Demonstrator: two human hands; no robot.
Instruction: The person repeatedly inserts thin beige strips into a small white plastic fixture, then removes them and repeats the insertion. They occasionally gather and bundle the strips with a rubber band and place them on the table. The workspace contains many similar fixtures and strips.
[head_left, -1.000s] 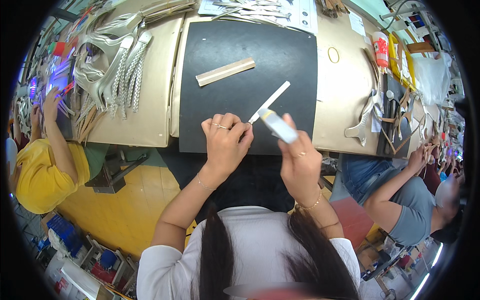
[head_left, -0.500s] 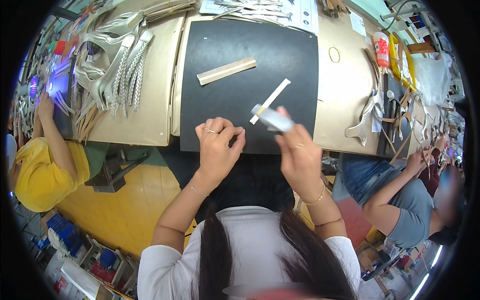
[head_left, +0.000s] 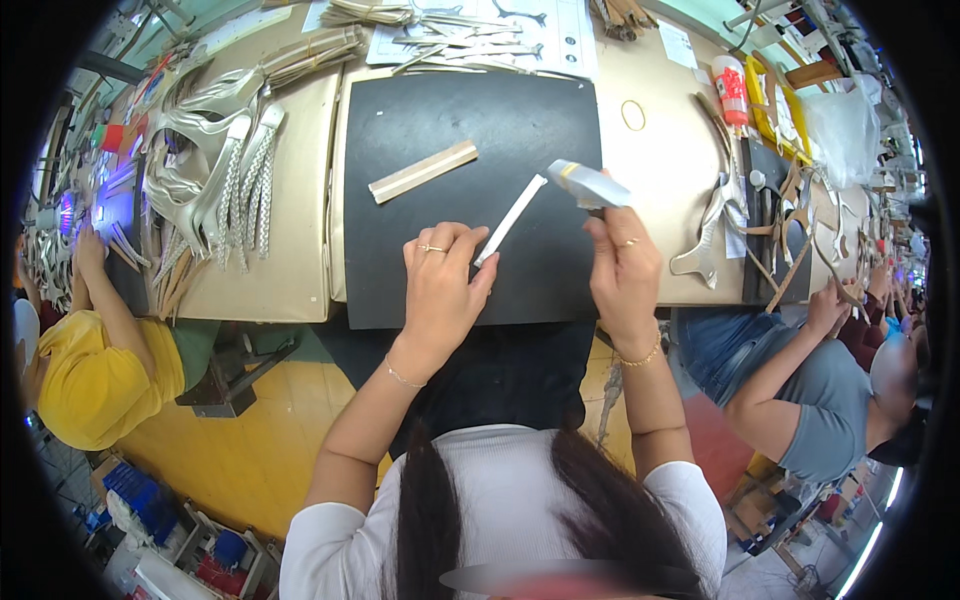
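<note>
A narrow white strip point(head_left: 512, 220) lies slanted on the black board point(head_left: 415, 265). My left hand point(head_left: 440, 285) is at its near end, thumb and forefinger closed about that tip. In my right hand point(head_left: 627, 272), over the board's right edge, is a flat, silver-grey tool point(head_left: 590, 185) with a yellow band; motion blur hides its exact kind. The tool is raised off to the right of the strip's far end. Farther left on the board rests a wider tan strip point(head_left: 425, 171) with a pale band along its length.
Silvery straps with braided ends point(head_left: 215, 165) are heaped at the left. Loose pale strips point(head_left: 470, 42) lie on a printed sheet behind the board. A rubber band point(head_left: 633, 115), a red-and-white bottle point(head_left: 731, 90) and more straps point(head_left: 712, 235) are at right. People sit on both sides.
My left hand has come to the white strip's near end. My right hand has moved right with the tool, off the strip. The whole view has shifted slightly.
</note>
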